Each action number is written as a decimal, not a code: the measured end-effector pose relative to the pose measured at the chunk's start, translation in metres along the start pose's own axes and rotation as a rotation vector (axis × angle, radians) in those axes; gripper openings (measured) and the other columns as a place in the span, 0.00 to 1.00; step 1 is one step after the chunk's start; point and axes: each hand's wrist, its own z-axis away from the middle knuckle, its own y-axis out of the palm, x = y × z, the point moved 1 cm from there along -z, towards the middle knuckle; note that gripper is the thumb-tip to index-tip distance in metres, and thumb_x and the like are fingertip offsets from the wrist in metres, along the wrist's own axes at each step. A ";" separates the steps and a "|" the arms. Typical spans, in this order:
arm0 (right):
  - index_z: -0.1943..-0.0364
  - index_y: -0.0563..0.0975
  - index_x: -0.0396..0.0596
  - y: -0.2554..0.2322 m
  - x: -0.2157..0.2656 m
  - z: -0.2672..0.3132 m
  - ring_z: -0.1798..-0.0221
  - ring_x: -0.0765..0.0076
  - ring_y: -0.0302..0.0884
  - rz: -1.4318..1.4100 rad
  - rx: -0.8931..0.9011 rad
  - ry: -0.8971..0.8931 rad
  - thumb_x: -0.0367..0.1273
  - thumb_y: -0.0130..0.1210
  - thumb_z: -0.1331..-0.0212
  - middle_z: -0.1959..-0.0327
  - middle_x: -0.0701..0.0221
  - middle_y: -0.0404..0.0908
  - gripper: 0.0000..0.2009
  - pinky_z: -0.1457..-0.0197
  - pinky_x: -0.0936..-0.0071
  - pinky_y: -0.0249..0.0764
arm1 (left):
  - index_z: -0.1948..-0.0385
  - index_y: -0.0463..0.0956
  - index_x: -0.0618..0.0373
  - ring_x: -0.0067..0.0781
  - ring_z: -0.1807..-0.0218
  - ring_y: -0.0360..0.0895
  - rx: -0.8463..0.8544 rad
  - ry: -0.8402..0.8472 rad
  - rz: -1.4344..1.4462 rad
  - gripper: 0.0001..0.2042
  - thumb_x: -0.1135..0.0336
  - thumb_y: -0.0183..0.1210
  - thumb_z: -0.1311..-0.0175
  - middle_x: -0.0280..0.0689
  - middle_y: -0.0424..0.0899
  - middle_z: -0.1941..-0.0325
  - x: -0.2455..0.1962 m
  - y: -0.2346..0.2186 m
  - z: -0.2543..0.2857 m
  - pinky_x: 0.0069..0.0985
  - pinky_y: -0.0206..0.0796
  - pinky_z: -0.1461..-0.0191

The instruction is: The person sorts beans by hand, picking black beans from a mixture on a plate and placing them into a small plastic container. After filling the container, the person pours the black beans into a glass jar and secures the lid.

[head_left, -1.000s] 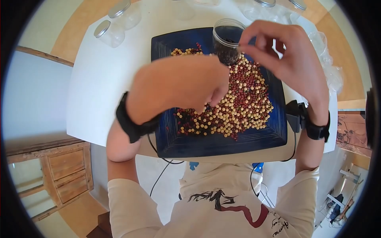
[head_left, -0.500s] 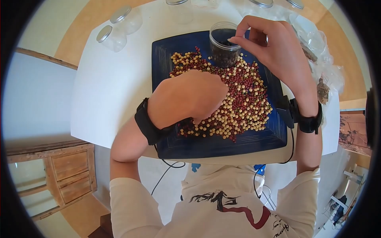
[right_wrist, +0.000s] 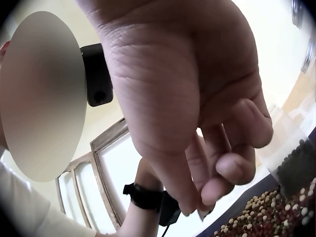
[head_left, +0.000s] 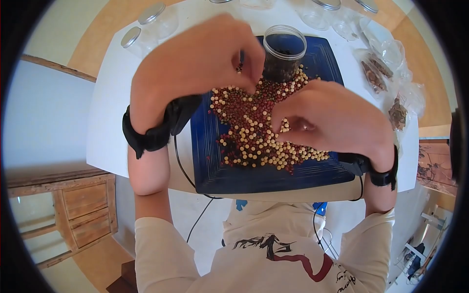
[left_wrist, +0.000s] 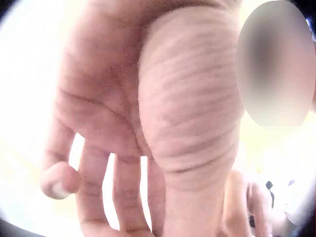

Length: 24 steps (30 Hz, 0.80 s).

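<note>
In the head view a dark blue square tray point(head_left: 229, 183) holds a spread of mixed pale yellow, red and dark beans point(head_left: 254, 134). Near its far edge stands a clear open jar point(head_left: 285, 51), partly filled with dark beans. My left hand point(head_left: 205, 58) hangs over the tray's far left part, bent fingers beside the jar; its fingertips are cut off in the left wrist view. Low over the beans is my right hand point(head_left: 337, 117), bent down from the wrist. Its thumb and forefinger tips come close together in the right wrist view; I cannot tell whether a bean is between them.
Clear jars with metal lids point(head_left: 151, 17) line the far side of the white table point(head_left: 110, 122). Plastic bags with brown contents point(head_left: 376, 73) lie at the right. Cables point(head_left: 183, 166) run from the wrist cameras past the tray's front edge.
My left hand has lifted from the beans and moved away from me, to beside the jar. My right hand has come down from the jar's rim to over the beans.
</note>
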 end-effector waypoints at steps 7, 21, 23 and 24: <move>0.68 0.82 0.45 0.028 0.007 -0.010 0.62 0.48 0.86 -0.095 0.289 0.127 0.29 0.64 0.40 0.68 0.60 0.85 0.03 0.57 0.55 0.80 | 0.69 0.87 0.59 0.40 0.70 0.81 -0.462 0.069 0.045 0.07 0.69 0.74 0.44 0.41 0.89 0.71 -0.003 0.004 -0.019 0.32 0.73 0.61; 0.66 0.84 0.47 0.043 0.002 -0.012 0.63 0.50 0.87 0.010 0.262 0.095 0.31 0.66 0.38 0.72 0.66 0.87 0.04 0.59 0.55 0.79 | 0.71 0.85 0.60 0.42 0.67 0.84 -0.553 0.087 -0.038 0.09 0.66 0.76 0.44 0.42 0.88 0.71 0.008 0.019 -0.025 0.34 0.74 0.61; 0.66 0.84 0.47 0.041 0.002 -0.013 0.63 0.51 0.87 -0.008 0.263 0.097 0.31 0.67 0.38 0.72 0.66 0.87 0.04 0.59 0.56 0.79 | 0.72 0.85 0.61 0.42 0.69 0.83 -0.512 0.030 0.026 0.10 0.66 0.76 0.44 0.42 0.88 0.72 0.009 0.018 -0.027 0.33 0.74 0.62; 0.66 0.84 0.47 0.040 0.001 -0.012 0.63 0.51 0.88 -0.029 0.265 0.101 0.31 0.67 0.38 0.72 0.66 0.88 0.04 0.60 0.56 0.79 | 0.72 0.85 0.61 0.42 0.69 0.83 -0.512 0.030 0.025 0.10 0.66 0.76 0.44 0.42 0.88 0.72 0.008 0.016 -0.025 0.33 0.74 0.62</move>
